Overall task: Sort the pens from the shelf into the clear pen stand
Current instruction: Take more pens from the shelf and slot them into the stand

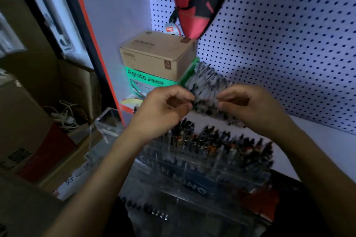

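Observation:
A blurred bundle of grey and black pens (207, 86) is held in the air over the white shelf (317, 140). My left hand (163, 109) pinches the bundle's left side. My right hand (252, 106) pinches its right side. Below both hands stands the clear pen stand (192, 175), tiered, with blue lettering on its front. Its upper rows hold several upright pens (221, 144) with dark and orange caps. A lower front row shows a few black pen tips (154, 210). How many pens are in the bundle cannot be told.
A brown cardboard box (158, 54) sits on a green box (146, 81) behind the hands. A red racket cover (198, 0) hangs on the white pegboard (289, 44). A small clear acrylic holder (107, 123) and cardboard cartons (25, 121) lie at the left.

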{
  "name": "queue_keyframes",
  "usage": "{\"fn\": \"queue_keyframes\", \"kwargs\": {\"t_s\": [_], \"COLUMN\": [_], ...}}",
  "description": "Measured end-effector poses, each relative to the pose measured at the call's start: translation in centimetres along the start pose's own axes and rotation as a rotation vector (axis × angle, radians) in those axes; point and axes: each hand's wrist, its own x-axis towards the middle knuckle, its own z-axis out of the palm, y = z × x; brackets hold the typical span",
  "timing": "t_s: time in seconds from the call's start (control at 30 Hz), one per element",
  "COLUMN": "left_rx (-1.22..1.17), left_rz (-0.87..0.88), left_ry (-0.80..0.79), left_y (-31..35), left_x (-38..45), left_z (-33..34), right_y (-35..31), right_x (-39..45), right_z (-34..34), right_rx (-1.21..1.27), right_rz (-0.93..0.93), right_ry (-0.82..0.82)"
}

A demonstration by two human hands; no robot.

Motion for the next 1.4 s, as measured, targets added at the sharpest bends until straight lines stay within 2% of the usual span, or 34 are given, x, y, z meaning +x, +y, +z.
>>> {"fn": "queue_keyframes", "kwargs": {"t_s": [0.17, 0.3, 0.33, 0.4, 0.47, 0.53, 0.63, 0.77, 0.93, 1.17, 1.3, 1.4], "left_rx": [0.206, 0.423, 0.468, 0.541, 0.592, 0.660, 0.827, 1.073, 1.128, 1.037, 0.906, 0.737], "left_rz": [0.038, 0.008, -0.008, -0.029, -0.024, -0.013, -0.005, 0.002, -0.039, -0.075, -0.084, -0.091], "left_ry": [-0.324, -0.541, -0.588, -0.660, -0.704, -0.734, -0.767, -0.696, -0.662, -0.778, -0.786, -0.801], "left_y": [1.3, 1.8, 1.8, 2.1, 2.4, 2.4, 1.7, 1.2, 0.2, -0.7, -0.8, -0.6], "left_x": [5.3, 7.9, 8.4, 9.5, 10.4, 11.4, 12.6, 13.5, 13.8, 13.5, 13.7, 13.9], "left_z": [5.0, 8.8, 9.8, 11.9, 14.3, 16.8, 20.5, 23.9, 26.2, 27.7, 26.9, 25.8], "right_y": [6.0, 11.7, 13.0, 15.7, 17.4, 18.7, 20.1, 21.4, 22.1, 21.6, 21.4, 21.5], "right_x": [-0.4, -2.0, -2.3, -2.6, -2.7, -2.7, -2.8, -2.9, -3.2, -3.0, -3.3, -3.3], "right_z": [-3.2, -3.7, -3.8, -3.9, -4.4, -5.0, -5.9, -6.6, -6.8, -6.9, -7.3, -7.5], "right_rx": [-0.029, 0.091, 0.077, -0.116, -0.226, -0.226, -0.188, -0.109, -0.074, -0.072, -0.050, 0.159], "right_rz": [0.244, 0.479, 0.516, 0.567, 0.585, 0.585, 0.591, 0.606, 0.616, 0.650, 0.693, 0.712], "right_ry": [0.109, 0.239, 0.238, 0.092, -0.062, -0.127, -0.085, 0.012, 0.015, 0.043, 0.110, 0.205]}}
